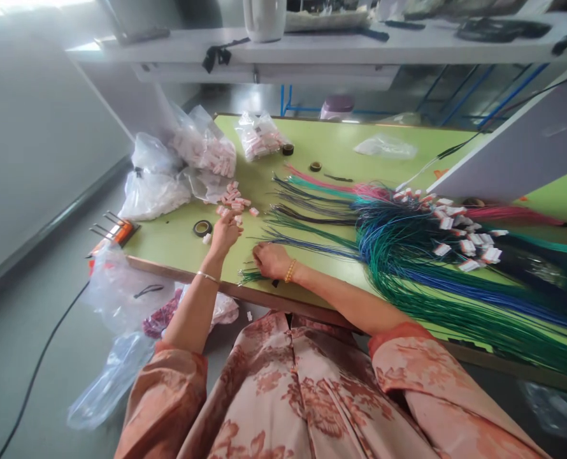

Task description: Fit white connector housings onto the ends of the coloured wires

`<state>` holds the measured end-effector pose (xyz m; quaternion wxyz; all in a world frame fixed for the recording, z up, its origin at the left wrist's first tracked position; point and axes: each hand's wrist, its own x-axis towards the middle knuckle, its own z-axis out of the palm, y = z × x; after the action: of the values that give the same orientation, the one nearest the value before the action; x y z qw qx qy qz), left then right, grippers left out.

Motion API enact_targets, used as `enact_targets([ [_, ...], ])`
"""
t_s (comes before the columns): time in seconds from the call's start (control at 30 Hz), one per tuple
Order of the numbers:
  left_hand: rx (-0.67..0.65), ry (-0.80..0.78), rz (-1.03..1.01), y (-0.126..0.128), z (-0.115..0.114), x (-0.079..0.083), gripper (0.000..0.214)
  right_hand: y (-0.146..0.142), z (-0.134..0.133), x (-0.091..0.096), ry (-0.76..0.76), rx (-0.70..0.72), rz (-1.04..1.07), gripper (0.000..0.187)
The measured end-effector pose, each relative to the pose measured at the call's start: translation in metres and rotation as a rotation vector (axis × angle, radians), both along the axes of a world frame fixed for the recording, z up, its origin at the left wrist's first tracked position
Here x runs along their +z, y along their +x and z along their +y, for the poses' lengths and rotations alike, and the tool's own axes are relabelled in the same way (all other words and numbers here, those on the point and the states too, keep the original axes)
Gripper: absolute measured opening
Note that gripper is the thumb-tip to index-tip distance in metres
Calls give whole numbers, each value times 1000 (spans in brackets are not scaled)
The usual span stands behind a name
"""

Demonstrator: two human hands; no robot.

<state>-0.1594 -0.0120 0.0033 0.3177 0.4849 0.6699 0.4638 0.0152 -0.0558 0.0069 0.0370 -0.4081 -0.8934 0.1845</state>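
Observation:
My left hand (pixel 225 233) reaches forward over the green table (pixel 169 242) to a loose pile of small pink-and-white connectors (pixel 234 203), fingers pinched together at the pile's near edge. My right hand (pixel 270 259) rests closed on the table near the front edge, on the ends of a thin bundle of green wires (pixel 252 276). Long bundles of coloured wires (pixel 408 255), green, blue, black and pink, fan out to the right, several ending in white connectors (pixel 460 236).
Clear plastic bags of connectors (pixel 202 150) lie at the table's far left, with another bag (pixel 259 135) behind. Small tape rolls (pixel 202 227) sit near my left hand. An orange tool (pixel 116 233) hangs at the left corner. Bags (pixel 121 287) lie on the floor.

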Motion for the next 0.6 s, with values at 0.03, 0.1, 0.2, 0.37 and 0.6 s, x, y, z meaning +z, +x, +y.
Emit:
enact_targets([
  [0.03,-5,-39,-149,-1,-6,2,32,0,0,0,-13,-5,29,18],
  [0.1,-37,-40,-396,-3,-21,6,33,4,3,1,-86,-33,170,15],
  [0.2,-102,-23,-653,-3,-44,13,31,11,10,5,-259,-99,492,9],
  [0.37,-145,-46,-828,9,-74,18,36,20,11,16,-376,-130,827,19],
  [0.6,-201,-78,-1004,40,-94,19,30,33,-14,28,-281,-173,923,14],
])
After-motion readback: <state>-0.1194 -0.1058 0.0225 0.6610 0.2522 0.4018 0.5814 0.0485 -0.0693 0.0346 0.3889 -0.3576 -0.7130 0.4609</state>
